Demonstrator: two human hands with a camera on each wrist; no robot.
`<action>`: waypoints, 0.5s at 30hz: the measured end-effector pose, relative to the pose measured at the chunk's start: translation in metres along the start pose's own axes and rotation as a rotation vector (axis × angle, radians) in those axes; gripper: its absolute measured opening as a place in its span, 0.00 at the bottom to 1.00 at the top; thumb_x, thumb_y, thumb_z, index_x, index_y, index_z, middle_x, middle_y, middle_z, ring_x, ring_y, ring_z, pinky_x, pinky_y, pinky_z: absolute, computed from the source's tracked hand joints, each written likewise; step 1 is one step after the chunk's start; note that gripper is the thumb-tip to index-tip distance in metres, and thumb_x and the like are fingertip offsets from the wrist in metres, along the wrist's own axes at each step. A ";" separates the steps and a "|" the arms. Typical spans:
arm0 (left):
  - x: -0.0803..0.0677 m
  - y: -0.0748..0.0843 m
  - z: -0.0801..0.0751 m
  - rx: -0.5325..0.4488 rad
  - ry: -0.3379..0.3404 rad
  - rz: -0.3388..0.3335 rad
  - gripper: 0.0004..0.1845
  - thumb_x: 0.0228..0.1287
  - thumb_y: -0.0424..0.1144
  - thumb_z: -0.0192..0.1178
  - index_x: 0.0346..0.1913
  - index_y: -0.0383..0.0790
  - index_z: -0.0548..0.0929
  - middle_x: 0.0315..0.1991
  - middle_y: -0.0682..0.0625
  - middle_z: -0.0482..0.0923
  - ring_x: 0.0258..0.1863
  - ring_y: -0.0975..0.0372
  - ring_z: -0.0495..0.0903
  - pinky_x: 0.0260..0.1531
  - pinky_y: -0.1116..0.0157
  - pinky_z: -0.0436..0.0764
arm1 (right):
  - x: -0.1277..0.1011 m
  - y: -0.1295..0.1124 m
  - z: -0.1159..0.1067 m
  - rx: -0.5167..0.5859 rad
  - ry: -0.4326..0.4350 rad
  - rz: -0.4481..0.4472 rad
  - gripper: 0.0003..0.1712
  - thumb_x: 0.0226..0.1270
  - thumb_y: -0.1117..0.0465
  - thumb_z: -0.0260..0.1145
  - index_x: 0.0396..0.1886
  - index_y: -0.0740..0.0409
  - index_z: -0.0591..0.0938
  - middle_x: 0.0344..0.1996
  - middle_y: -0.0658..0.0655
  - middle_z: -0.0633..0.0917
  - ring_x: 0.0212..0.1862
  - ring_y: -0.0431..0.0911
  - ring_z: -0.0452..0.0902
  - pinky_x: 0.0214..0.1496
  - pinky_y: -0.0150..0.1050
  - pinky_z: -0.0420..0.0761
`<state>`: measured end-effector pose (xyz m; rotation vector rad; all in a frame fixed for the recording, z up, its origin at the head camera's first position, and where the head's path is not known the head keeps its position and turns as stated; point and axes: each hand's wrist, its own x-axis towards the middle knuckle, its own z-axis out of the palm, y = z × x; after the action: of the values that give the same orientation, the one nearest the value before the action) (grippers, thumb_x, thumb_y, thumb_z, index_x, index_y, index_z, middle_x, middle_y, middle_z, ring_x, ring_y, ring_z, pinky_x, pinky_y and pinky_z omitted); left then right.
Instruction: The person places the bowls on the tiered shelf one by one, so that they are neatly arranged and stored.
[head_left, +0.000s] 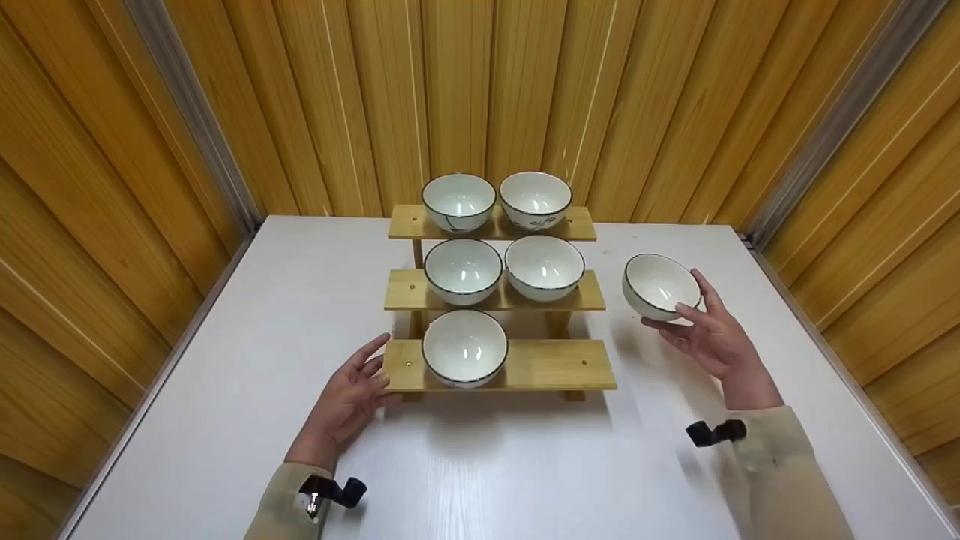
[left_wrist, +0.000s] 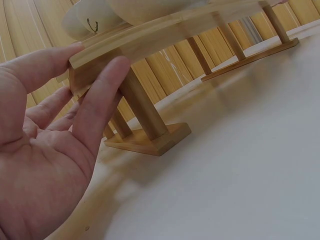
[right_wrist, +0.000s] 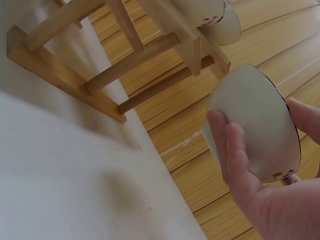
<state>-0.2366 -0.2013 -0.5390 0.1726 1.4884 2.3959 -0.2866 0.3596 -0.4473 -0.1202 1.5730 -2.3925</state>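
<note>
In the head view, my right hand [head_left: 716, 341] holds a white bowl [head_left: 660, 285] with a dark rim, raised above the table to the right of the tiered wooden stand [head_left: 555, 366]. The right wrist view shows fingers [right_wrist: 235, 152] curled under this bowl [right_wrist: 257, 120] and the thumb at its rim. My left hand [head_left: 352, 394] grips the left end of the lowest shelf; in the left wrist view its fingers and thumb sit around the shelf end [left_wrist: 95, 57]. One bowl [head_left: 465, 349] stands on the lowest shelf, left of the middle.
Two bowls, left [head_left: 463, 271] and right [head_left: 544, 268], stand on the middle shelf. Two more, left [head_left: 459, 202] and right [head_left: 535, 200], occupy the top shelf. The white table [head_left: 300, 300] is enclosed by wood-patterned walls [head_left: 457, 90] at the back and sides.
</note>
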 end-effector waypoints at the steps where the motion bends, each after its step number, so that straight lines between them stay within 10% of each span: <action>1: 0.000 0.000 0.000 0.002 0.000 -0.002 0.42 0.71 0.25 0.57 0.83 0.47 0.52 0.70 0.49 0.72 0.58 0.58 0.84 0.58 0.55 0.84 | -0.003 -0.002 0.002 -0.018 -0.011 -0.004 0.49 0.83 0.66 0.48 0.82 0.28 0.31 0.76 0.61 0.40 0.51 0.53 0.89 0.50 0.34 0.87; 8: 0.001 -0.001 -0.002 0.003 -0.011 0.013 0.42 0.71 0.25 0.56 0.83 0.45 0.52 0.69 0.48 0.72 0.58 0.57 0.83 0.60 0.53 0.82 | -0.026 -0.014 0.009 -0.072 -0.147 -0.018 0.44 0.83 0.68 0.44 0.82 0.31 0.35 0.66 0.54 0.64 0.55 0.54 0.88 0.54 0.35 0.85; 15: 0.001 -0.002 -0.001 0.002 0.004 0.010 0.41 0.71 0.25 0.56 0.82 0.46 0.53 0.68 0.49 0.72 0.57 0.57 0.83 0.60 0.53 0.82 | -0.038 -0.014 0.019 -0.067 -0.314 -0.021 0.41 0.83 0.70 0.37 0.81 0.30 0.36 0.68 0.51 0.66 0.59 0.55 0.86 0.61 0.36 0.83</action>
<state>-0.2372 -0.2014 -0.5416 0.1763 1.4950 2.4046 -0.2485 0.3585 -0.4241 -0.5018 1.5074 -2.2037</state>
